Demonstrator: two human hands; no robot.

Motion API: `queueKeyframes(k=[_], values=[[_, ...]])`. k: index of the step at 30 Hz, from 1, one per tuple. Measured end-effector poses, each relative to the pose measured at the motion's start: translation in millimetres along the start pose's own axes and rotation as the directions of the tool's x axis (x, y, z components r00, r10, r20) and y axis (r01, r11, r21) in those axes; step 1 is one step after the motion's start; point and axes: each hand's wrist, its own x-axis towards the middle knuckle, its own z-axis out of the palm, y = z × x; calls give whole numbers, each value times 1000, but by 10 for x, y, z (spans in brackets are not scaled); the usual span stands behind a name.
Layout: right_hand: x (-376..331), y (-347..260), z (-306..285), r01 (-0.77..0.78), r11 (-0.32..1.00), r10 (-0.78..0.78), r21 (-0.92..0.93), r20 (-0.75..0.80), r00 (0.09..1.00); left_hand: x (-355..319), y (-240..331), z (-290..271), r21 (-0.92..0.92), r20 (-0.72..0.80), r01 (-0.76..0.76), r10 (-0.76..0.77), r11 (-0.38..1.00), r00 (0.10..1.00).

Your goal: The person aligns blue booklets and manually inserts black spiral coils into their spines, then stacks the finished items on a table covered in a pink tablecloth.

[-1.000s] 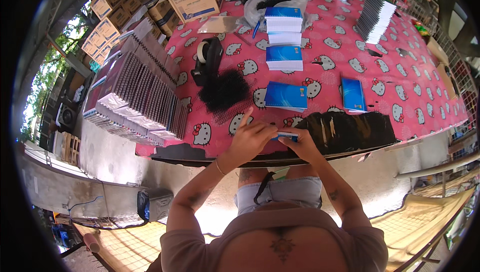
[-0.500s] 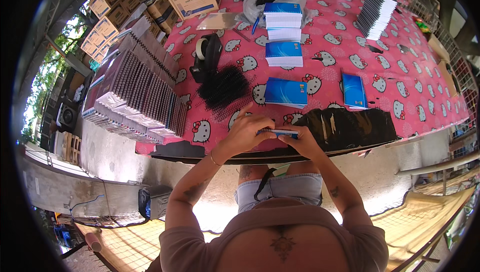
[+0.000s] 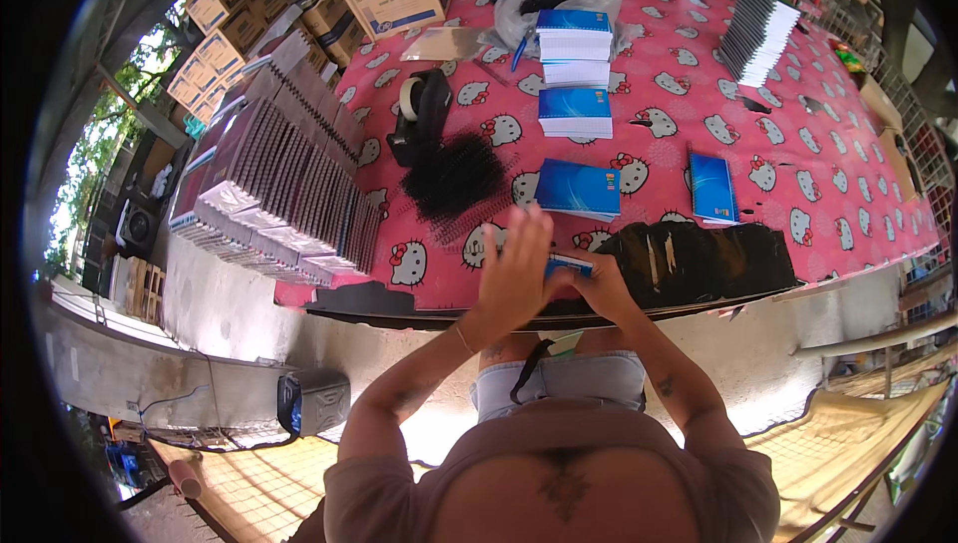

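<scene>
From where I stand, the small blue notebook (image 3: 569, 265) is between the person's hands, tipped nearly edge-on just above the near side of the pink tabletop (image 3: 671, 156). The right hand (image 3: 599, 283) has its fingers pinching one end of it. The left hand (image 3: 516, 262) has its fingers stretched out, slightly fanned and gripping nothing, its thumb close to the notebook; I can't tell whether that thumb touches it.

To do this well, I'd let the right fingers carry the hold: firm enough to keep the pages flush, light enough not to crease the cover. The left hand would do best coming in flat along the long edge, so the sheets stay square. Working low over the wood-flecked black patch (image 3: 699, 262) would give the wrists some support.

The likeliest nuisance, I'd say, is the heap of black plastic coils (image 3: 454, 181) by the left hand, which look ready to snag a careless finger. The blue notebook pile (image 3: 579, 189) straight ahead also sits near the fingertips, so a wide sweep could knock it crooked.
</scene>
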Motion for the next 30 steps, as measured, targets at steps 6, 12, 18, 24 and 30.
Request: queueKeyframes(k=[6, 12, 18, 24, 30], values=[[-44, -218, -51, 105, 986, -98, -132, 58, 993, 116, 112, -44, 19, 2, 4, -4, 1000, 1000], [-7, -80, -62, 120, 975, -116, -185, 32, 993, -365, 319, 279, -129, -70, -149, 140, 980, 988], [8, -49, -35, 134, 983, -136, -125, -9, 991, -490, 392, 299, -306, -152, -180, 139, 935, 979], [-34, -225, -119, -13, 935, 46, -354, 85, 995, 84, 69, 13, -442, -181, -120, 43, 889, 983], [-157, -544, -456, 202, 940, -182, -274, 98, 978, 126, 86, -121, -493, -199, -84, -18, 866, 980]])
